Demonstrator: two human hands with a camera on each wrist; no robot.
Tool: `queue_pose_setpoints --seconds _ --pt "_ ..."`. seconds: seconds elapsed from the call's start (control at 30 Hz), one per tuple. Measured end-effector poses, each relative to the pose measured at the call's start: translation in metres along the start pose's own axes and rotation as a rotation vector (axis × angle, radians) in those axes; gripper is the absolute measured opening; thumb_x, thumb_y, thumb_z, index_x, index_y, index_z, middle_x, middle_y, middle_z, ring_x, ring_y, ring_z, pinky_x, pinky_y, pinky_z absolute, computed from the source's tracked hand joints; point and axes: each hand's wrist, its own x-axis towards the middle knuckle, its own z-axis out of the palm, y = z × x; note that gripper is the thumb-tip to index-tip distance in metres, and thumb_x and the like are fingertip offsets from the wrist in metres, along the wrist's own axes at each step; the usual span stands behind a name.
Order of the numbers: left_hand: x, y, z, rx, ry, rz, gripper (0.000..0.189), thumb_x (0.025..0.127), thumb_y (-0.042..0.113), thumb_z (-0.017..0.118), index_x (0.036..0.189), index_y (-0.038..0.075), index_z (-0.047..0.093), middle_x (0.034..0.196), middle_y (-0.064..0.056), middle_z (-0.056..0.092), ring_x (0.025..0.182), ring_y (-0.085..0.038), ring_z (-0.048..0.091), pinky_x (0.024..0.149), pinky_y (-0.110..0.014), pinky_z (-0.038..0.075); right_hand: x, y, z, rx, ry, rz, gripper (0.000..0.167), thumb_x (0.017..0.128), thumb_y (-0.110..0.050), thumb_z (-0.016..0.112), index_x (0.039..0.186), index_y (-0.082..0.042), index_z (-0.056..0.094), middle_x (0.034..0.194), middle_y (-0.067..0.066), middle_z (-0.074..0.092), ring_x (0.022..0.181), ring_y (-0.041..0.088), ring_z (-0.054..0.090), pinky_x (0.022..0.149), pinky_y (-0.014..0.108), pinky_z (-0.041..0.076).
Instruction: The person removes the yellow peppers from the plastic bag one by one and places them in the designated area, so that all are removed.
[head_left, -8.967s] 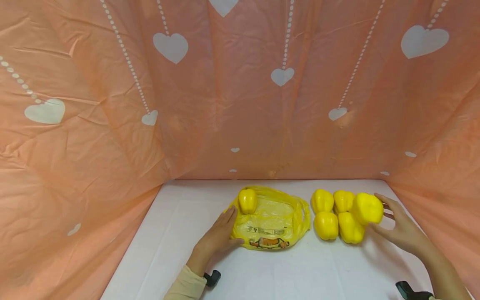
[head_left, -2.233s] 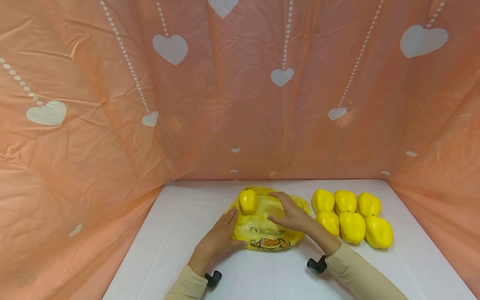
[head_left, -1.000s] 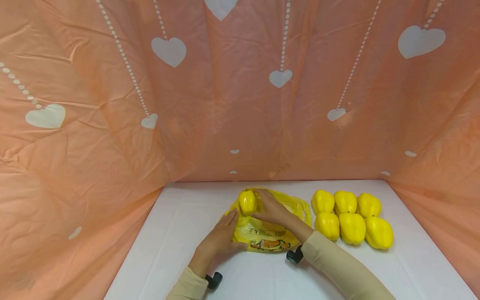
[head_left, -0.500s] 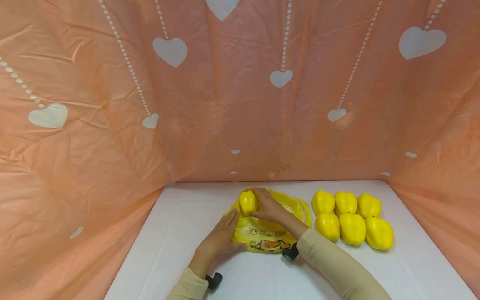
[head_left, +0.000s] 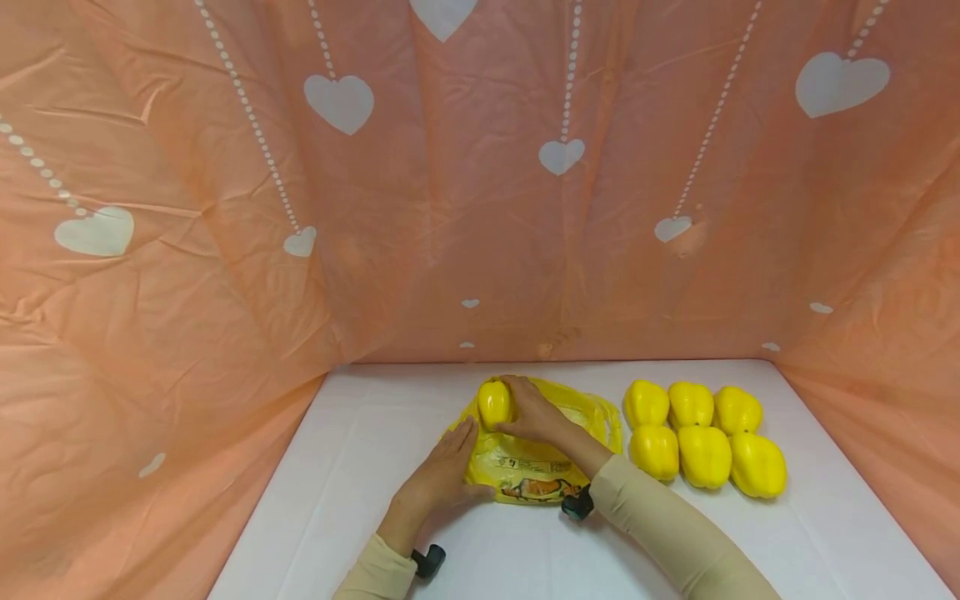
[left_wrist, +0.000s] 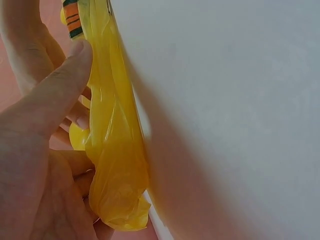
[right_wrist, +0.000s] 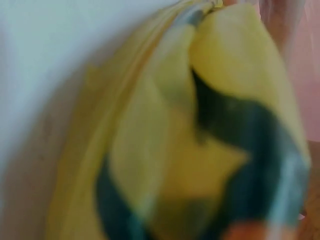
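Note:
A yellow plastic bag (head_left: 525,454) with black print and a picture near its front edge lies flattened on the table. On its back left part stands a glossy yellow bell pepper (head_left: 493,406). My right hand (head_left: 536,417) grips that pepper from its right side, thumb in front and fingers behind. The left hand (head_left: 442,471) rests along the bag's left edge with fingers extended and thumb at the front corner. In the left wrist view, the bag (left_wrist: 112,140) bunches up beside the thumb. Blurred yellow bag plastic (right_wrist: 170,135) fills most of the right wrist view.
Several more yellow bell peppers (head_left: 703,457) stand in two rows on the white table (head_left: 345,467), right of the bag. A peach curtain (head_left: 487,208) with white hearts hangs behind and at both sides. Each wrist wears a black camera.
Earlier my right hand set a pepper among those at the right, then came left over the bag. It now grips the pepper on the bag. The left hand has stayed at the bag's edge.

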Motion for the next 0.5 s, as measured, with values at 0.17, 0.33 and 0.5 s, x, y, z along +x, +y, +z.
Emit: queue_pose_setpoints --seconds 0.17,0.33,0.5 --pt "-0.0002 0.0004 -0.0002 0.009 0.001 0.001 0.116 0.09 0.05 0.086 0.169 -0.003 0.02 0.178 -0.02 0.017 0.164 -0.037 0.02 0.134 -0.055 0.022 -0.0002 -0.0007 0.0011 0.004 -0.009 0.035 0.088 0.092 -0.028 0.089 0.16 -0.004 0.039 0.16 0.019 0.047 0.146 0.037 0.048 0.124 0.056 0.042" --pt "-0.0002 0.001 -0.0011 0.006 -0.001 -0.002 0.116 0.09 0.05 0.086 0.17 -0.002 0.02 0.178 -0.02 0.017 0.164 -0.037 0.02 0.133 -0.056 0.023 -0.0007 -0.0027 0.0007 0.021 -0.001 0.046 0.087 0.092 -0.026 0.089 0.16 -0.005 0.04 0.159 0.019 0.048 0.144 0.037 0.049 0.123 0.057 0.044" --pt "-0.0001 0.0013 -0.0013 0.006 -0.003 -0.006 0.117 0.089 0.05 0.086 0.17 -0.002 0.02 0.178 -0.02 0.017 0.164 -0.037 0.019 0.133 -0.056 0.022 -0.0018 -0.0045 0.0 0.028 0.001 0.041 0.085 0.091 -0.025 0.089 0.159 -0.006 0.041 0.159 0.019 0.049 0.143 0.037 0.05 0.123 0.056 0.044"
